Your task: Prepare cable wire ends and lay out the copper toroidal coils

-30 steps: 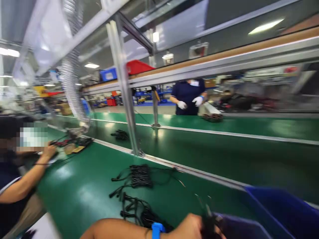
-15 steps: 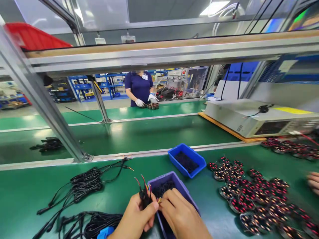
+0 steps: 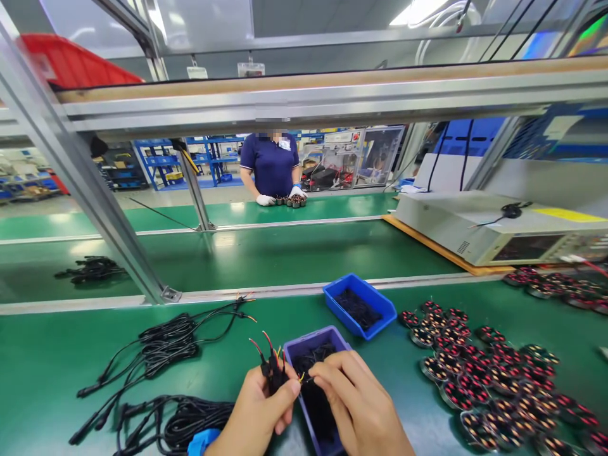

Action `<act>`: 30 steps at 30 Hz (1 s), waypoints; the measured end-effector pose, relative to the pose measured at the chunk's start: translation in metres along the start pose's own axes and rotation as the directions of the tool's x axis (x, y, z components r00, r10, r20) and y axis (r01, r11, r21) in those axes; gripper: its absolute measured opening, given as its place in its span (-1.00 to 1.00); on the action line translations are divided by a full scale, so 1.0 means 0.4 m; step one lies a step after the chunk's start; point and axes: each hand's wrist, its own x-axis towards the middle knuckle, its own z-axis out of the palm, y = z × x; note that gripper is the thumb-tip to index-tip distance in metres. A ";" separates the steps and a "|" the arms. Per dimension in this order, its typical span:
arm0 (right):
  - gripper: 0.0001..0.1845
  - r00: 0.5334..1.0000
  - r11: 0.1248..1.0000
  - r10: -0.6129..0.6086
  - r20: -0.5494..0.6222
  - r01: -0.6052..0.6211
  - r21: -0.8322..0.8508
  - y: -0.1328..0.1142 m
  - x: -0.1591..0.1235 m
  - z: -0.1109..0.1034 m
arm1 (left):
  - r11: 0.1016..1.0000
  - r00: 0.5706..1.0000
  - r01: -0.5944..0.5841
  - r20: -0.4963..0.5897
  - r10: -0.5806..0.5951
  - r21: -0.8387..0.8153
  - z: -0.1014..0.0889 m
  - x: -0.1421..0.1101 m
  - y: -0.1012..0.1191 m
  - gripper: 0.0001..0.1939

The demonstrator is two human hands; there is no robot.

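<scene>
Left hand (image 3: 256,418) clenching a bunch of black wires (image 3: 274,373) over the purple bin (image 3: 313,339)! Right hand (image 3: 356,405) seems pinched on them, hard to tell.

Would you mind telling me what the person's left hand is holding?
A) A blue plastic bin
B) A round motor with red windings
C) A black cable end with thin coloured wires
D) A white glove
C: the left hand pinches a black cable end, with thin red and yellow wires sticking up from it.
</scene>
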 end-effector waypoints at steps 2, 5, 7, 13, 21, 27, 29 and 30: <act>-0.74 1.000 1.000 -0.002 0.014 0.002 -0.005 0.000 -0.001 0.003 | 1.000 1.000 0.001 0.002 -0.001 0.002 -0.001 0.001 -0.002 -0.40; -0.74 0.999 1.000 0.010 0.040 -0.010 -0.014 0.001 -0.006 0.008 | 1.000 1.000 0.003 0.008 -0.003 0.004 -0.003 0.000 -0.006 -0.42; -0.74 0.999 1.000 0.014 0.042 -0.014 -0.017 0.000 -0.009 0.009 | 1.000 1.000 0.005 0.005 -0.005 0.002 -0.003 -0.002 -0.005 -0.42; -0.74 1.000 0.999 -0.014 0.004 0.014 -0.047 0.001 -0.007 0.009 | 1.000 1.000 0.009 -0.008 -0.010 -0.013 0.002 -0.002 0.006 -0.41; -0.72 0.999 0.998 -0.020 0.040 0.022 -0.066 0.005 -0.014 0.022 | 1.000 1.000 0.007 -0.003 -0.007 -0.011 -0.005 0.001 -0.012 -0.41; -0.69 0.994 0.995 -0.096 0.049 0.095 0.012 0.007 -0.020 0.029 | 0.998 1.000 -0.001 -0.008 0.001 -0.058 0.003 0.001 0.006 -0.40; -0.67 0.994 0.993 -0.111 0.013 0.110 0.048 0.010 -0.014 0.025 | 0.998 1.000 0.011 0.002 -0.010 -0.067 0.004 -0.002 0.014 -0.41; -0.68 0.996 0.994 -0.083 -0.017 0.085 0.074 0.011 -0.010 0.022 | 0.998 1.000 0.014 0.013 -0.014 -0.062 0.003 -0.004 0.017 -0.42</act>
